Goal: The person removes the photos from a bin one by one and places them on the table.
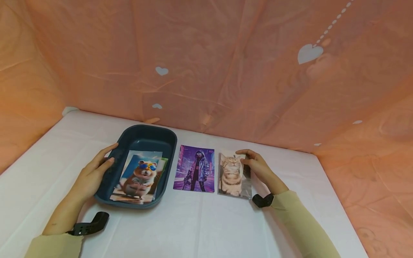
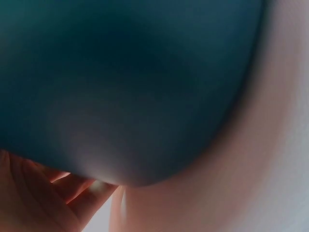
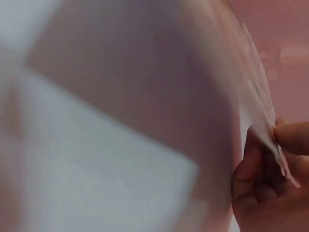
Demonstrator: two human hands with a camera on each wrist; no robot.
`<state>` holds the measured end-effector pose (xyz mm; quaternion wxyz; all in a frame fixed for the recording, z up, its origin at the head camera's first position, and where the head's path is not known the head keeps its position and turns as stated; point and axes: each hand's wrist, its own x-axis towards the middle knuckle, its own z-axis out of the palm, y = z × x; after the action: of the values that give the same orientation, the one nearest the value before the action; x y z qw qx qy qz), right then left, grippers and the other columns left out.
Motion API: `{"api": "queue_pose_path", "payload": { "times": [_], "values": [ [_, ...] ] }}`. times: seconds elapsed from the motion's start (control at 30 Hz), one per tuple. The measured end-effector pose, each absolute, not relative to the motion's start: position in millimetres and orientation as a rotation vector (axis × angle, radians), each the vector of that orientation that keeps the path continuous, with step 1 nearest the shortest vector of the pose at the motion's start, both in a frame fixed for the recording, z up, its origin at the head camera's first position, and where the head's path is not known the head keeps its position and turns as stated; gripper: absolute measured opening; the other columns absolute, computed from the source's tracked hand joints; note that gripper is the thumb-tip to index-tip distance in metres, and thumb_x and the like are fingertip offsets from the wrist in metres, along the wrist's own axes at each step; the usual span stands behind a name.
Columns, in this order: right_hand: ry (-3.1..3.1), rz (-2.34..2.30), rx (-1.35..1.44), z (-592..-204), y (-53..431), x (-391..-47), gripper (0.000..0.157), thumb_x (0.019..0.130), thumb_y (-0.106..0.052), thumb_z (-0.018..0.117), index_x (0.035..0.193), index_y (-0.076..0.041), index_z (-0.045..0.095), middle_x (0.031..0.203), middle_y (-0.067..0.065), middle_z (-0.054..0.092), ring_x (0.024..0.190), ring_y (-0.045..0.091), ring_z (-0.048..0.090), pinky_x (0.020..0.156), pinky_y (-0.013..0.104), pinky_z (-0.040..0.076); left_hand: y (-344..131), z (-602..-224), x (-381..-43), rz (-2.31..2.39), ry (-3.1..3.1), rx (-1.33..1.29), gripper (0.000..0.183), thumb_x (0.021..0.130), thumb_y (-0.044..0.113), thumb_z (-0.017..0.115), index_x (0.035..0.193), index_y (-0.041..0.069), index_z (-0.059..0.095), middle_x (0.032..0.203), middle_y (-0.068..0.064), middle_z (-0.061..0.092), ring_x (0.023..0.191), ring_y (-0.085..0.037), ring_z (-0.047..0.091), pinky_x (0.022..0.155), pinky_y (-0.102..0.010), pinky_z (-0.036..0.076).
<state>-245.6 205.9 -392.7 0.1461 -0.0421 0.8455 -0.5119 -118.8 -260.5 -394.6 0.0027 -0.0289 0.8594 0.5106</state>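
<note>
My left hand (image 1: 91, 175) grips the left rim of a dark blue-green tray (image 1: 148, 137), thumb over the edge. In the left wrist view, its fingers (image 2: 91, 195) lie against the tray's outer side. Inside the tray rests a picture card of a hamster in sunglasses (image 1: 142, 177), overlapping other cards mostly hidden beneath it. My right hand (image 1: 259, 168) pinches the upper right edge of a picture card of an orange cat (image 1: 230, 175). The right wrist view shows thin layers between thumb and fingers (image 3: 246, 188); how many is unclear.
A purple picture card of a hooded figure (image 1: 196, 168) lies face up between the tray and the cat card. White cloth (image 1: 180, 229) covers the table. An orange curtain with white hearts (image 1: 206, 64) hangs behind and at both sides.
</note>
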Motion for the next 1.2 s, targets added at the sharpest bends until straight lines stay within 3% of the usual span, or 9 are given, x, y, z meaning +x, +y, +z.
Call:
{"api": "queue_pose_path", "payload": {
  "times": [0.07,0.2,0.47,0.63,0.9,1.2],
  "values": [
    [2.453,-1.442,-0.152,-393,208,-248,0.037,0.094,-0.004,0.053,0.131,-0.001,0.054,0.109,0.011,0.051,0.095,0.022,0.045,0.083,0.031,0.038,-261,-394,-119,1.6,2.69,-0.093,0.052,0.105,0.036,0.029,0.154,0.023,0.018,0.148,-0.036,0.025,0.129,-0.058,0.028,0.094,-0.076,0.021],
    [2.465,-1.433,-0.192,-394,207,-251,0.036,0.092,-0.003,0.056,0.128,0.001,0.056,0.082,0.004,0.046,0.08,0.02,0.045,0.077,0.031,0.04,-261,-394,-119,1.605,2.69,-0.093,0.052,0.105,0.036,0.028,0.154,0.023,0.018,0.147,-0.036,0.026,0.129,-0.057,0.028,0.094,-0.076,0.022],
    [2.449,-1.501,-0.175,-397,204,-254,0.036,0.092,-0.002,0.056,0.127,0.006,0.055,0.079,0.002,0.056,0.067,0.013,0.055,0.069,0.027,0.048,-261,-394,-119,1.61,2.69,-0.087,0.052,0.105,0.037,0.029,0.154,0.023,0.019,0.148,-0.036,0.024,0.13,-0.058,0.026,0.095,-0.076,0.02],
    [2.509,-1.495,-0.077,-397,200,-253,0.034,0.092,-0.007,0.058,0.123,0.006,0.059,0.083,-0.004,0.061,0.073,0.008,0.055,0.072,0.022,0.045,-260,-394,-119,1.615,2.689,-0.086,0.052,0.105,0.037,0.029,0.154,0.022,0.019,0.147,-0.036,0.026,0.129,-0.057,0.029,0.095,-0.076,0.021],
    [2.62,-1.484,0.083,-397,197,-251,0.031,0.091,-0.015,0.062,0.116,0.004,0.065,0.094,-0.001,0.068,0.08,0.004,0.054,0.075,0.022,0.044,-260,-394,-119,1.618,2.697,-0.085,0.052,0.105,0.036,0.03,0.154,0.022,0.02,0.145,-0.037,0.029,0.127,-0.056,0.032,0.094,-0.074,0.024],
    [2.803,-1.485,0.203,-386,180,-247,0.031,0.089,-0.016,0.061,0.114,0.002,0.066,0.114,0.021,0.064,0.098,0.026,0.061,0.072,0.023,0.043,-259,-394,-118,1.607,2.689,-0.091,0.052,0.105,0.036,0.028,0.154,0.022,0.019,0.141,-0.037,0.034,0.122,-0.055,0.037,0.093,-0.073,0.026]
  ]
}}
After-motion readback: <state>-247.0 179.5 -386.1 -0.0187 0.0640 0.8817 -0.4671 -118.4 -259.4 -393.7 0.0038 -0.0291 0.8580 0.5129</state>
